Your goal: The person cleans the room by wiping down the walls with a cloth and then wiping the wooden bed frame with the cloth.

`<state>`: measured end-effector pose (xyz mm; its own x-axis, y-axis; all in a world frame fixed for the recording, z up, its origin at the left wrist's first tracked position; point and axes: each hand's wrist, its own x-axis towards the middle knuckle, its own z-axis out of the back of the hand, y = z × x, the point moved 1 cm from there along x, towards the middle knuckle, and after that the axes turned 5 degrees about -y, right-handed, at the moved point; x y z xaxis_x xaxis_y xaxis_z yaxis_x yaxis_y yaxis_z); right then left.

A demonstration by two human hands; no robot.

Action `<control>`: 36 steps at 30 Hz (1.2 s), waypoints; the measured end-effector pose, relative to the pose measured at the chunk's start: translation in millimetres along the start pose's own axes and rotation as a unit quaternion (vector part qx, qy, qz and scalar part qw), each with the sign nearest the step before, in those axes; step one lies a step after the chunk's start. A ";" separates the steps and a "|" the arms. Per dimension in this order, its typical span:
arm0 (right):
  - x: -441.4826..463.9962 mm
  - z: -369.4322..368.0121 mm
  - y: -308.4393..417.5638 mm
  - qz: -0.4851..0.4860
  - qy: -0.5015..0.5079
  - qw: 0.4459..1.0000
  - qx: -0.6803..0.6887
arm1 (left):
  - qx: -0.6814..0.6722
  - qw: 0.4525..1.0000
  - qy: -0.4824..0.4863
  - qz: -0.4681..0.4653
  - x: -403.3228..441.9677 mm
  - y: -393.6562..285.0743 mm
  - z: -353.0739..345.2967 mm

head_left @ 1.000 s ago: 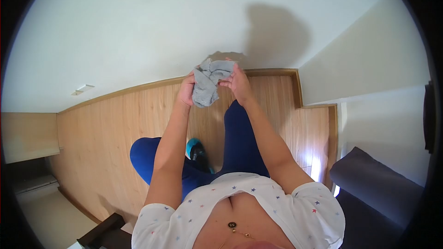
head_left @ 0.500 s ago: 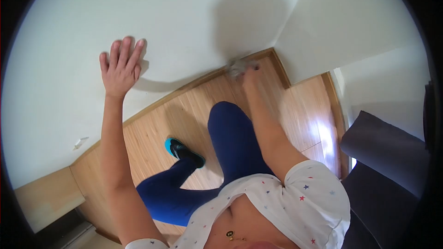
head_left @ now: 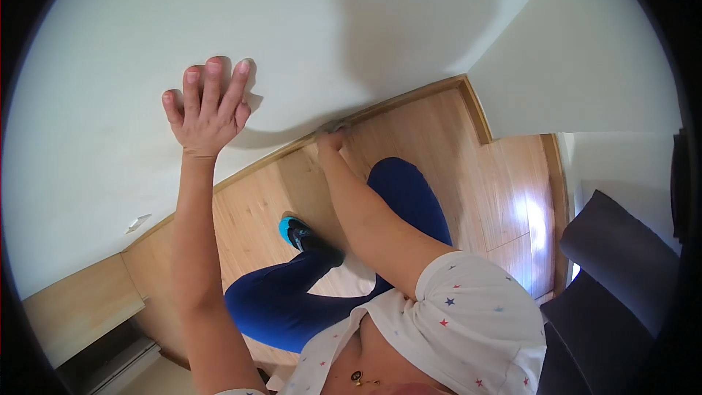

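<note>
Right hand [head_left: 330, 139]: gripping grey cloth [head_left: 339, 126], blurred, at baseboard [head_left: 402, 102]. Left hand [head_left: 208, 121]: spread wide on wall [head_left: 110, 102]. Pendant [head_left: 357, 376], below grip: mark illegible.

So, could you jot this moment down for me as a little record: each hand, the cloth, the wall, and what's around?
Left hand: fingers spread against the white wall
Right hand: low, at the wooden baseboard; grip too blurred to tell
Grey cloth: a small blurred patch by the right hand's fingers, mostly hidden
Floor: light wood-look boards
Footwear: one black-and-turquoise shoe visible
On the wall: small white plate, lower left
Right side: dark furniture
</note>
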<state>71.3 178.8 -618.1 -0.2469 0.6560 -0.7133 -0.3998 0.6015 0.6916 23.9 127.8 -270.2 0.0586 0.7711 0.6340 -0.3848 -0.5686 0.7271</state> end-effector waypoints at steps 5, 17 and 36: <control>29.7 -19.2 -35.6 -0.115 0.057 0.987 0.097 | -0.006 1.000 -0.019 0.019 0.9 -3.5 -2.7; 100.7 54.6 44.8 0.129 -0.172 0.973 -0.089 | 0.009 0.999 -0.022 0.024 1.5 -6.1 -3.2; 137.3 132.2 131.1 0.225 -0.142 0.954 -0.142 | -0.026 0.997 -0.049 0.044 1.5 -4.2 -3.1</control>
<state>101.7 408.1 -610.4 -0.2175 0.9395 -0.2645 -0.5419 0.1091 0.8333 22.8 132.1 -273.1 0.1109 0.6860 0.7191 -0.4399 -0.6150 0.6545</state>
